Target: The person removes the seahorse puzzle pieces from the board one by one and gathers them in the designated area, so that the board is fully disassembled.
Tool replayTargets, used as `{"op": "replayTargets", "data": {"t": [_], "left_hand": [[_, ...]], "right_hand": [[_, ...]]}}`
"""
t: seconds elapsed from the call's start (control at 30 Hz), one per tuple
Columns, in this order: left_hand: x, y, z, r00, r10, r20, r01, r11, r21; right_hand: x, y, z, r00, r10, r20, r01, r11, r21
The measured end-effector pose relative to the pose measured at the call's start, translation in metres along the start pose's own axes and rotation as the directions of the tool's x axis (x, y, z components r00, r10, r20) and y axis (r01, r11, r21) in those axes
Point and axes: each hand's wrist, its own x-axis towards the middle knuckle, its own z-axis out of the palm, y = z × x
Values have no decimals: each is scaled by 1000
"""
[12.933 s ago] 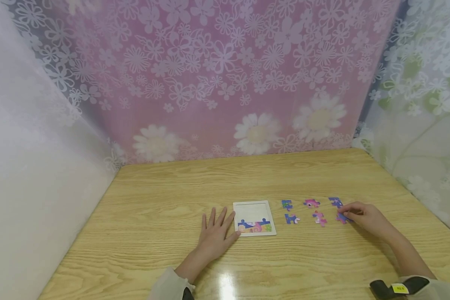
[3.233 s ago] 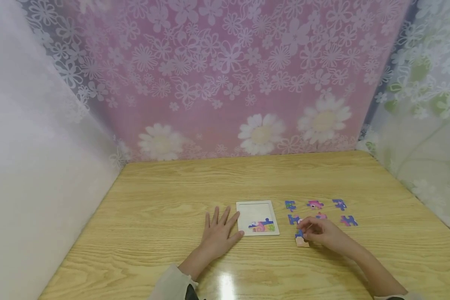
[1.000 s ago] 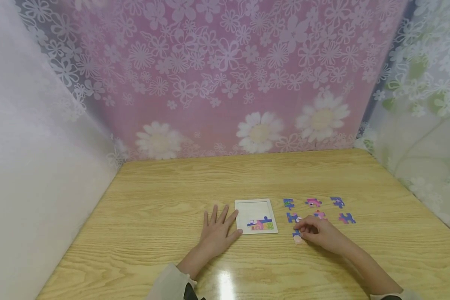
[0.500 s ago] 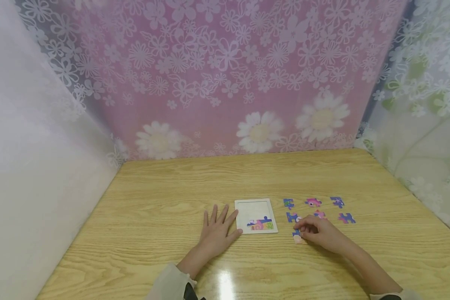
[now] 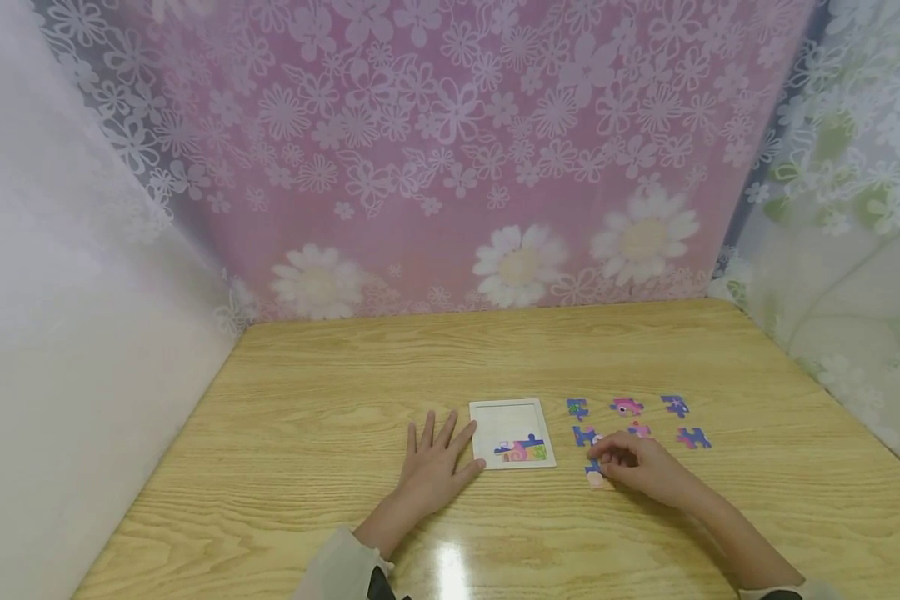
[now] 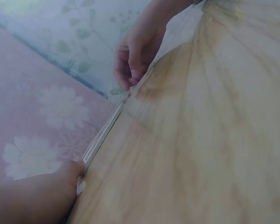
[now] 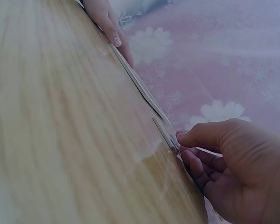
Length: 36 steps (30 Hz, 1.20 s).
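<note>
A square white puzzle tray point(image 5: 504, 403) lies on the table, with joined puzzle pieces point(image 5: 521, 448) along its lower right; its lower left corner is bare. My left hand point(image 5: 431, 477) rests flat on the table with fingers spread, thumb and index fingertips touching the tray's left edge. To the right of the tray, my right hand point(image 5: 645, 471) pinches a blue and peach puzzle piece point(image 5: 594, 477) at the tabletop. In the right wrist view the thumb and curled fingers point(image 7: 193, 161) meet at the thin piece. The right hand partly covers this piece.
Loose pieces lie in two rows beyond the right hand: a green and blue one point(image 5: 577, 408), a pink one with an eye point(image 5: 627, 407), a starred blue one point(image 5: 675, 406), and below them blue-white point(image 5: 583, 435), pink point(image 5: 640, 430) and purple point(image 5: 693, 437) ones. Flowered curtains enclose the table.
Since the earliest frame, the blue and peach corner piece has left the tray and lies right of it; my right hand has moved left from the purple piece. Over the last second, almost nothing moves.
</note>
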Motion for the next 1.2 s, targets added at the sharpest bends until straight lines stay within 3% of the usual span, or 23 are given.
{"op": "replayTargets", "data": {"t": [0.43, 0.87, 1.2], "left_hand": [[0, -5, 1, 1000, 0, -15, 0, 1000, -16], [0, -5, 3, 1000, 7, -12, -8, 999, -41], [2, -4, 5, 1000, 15, -25, -16, 999, -32]], "right_hand": [[12, -11, 0, 1000, 18, 16, -18, 1000, -15], [52, -39, 9, 996, -11, 85, 15, 999, -46], [78, -34, 28, 985, -102, 139, 103, 995, 5]]}}
